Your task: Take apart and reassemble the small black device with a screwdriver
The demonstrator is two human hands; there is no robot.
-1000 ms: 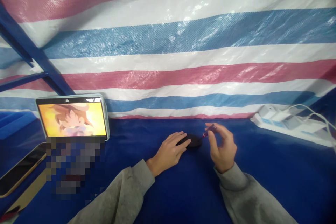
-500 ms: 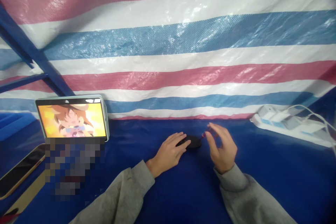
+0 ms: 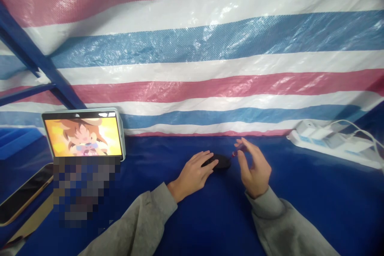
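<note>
A flat black disc-like object (image 3: 222, 162) lies on the blue table surface (image 3: 207, 216). My left hand (image 3: 195, 174) rests on its left side, fingers spread and touching it. Just right of the disc, my right hand (image 3: 255, 168) is raised with thumb and fingers curved towards each other. A small reddish-purple item (image 3: 234, 154) shows at those fingertips, by the disc's right edge; its shape is too small to make out.
At the left a tablet (image 3: 85, 136) stands propped, showing a cartoon, with a phone (image 3: 25, 194) in front and a blue tray (image 3: 19, 142) behind. A white power strip (image 3: 333, 148) with plugs and cables lies at the right. Striped sheeting (image 3: 210, 88) hangs behind.
The fingers of my right hand have shifted very slightly upwards. My left hand and the disc stay where they were.
</note>
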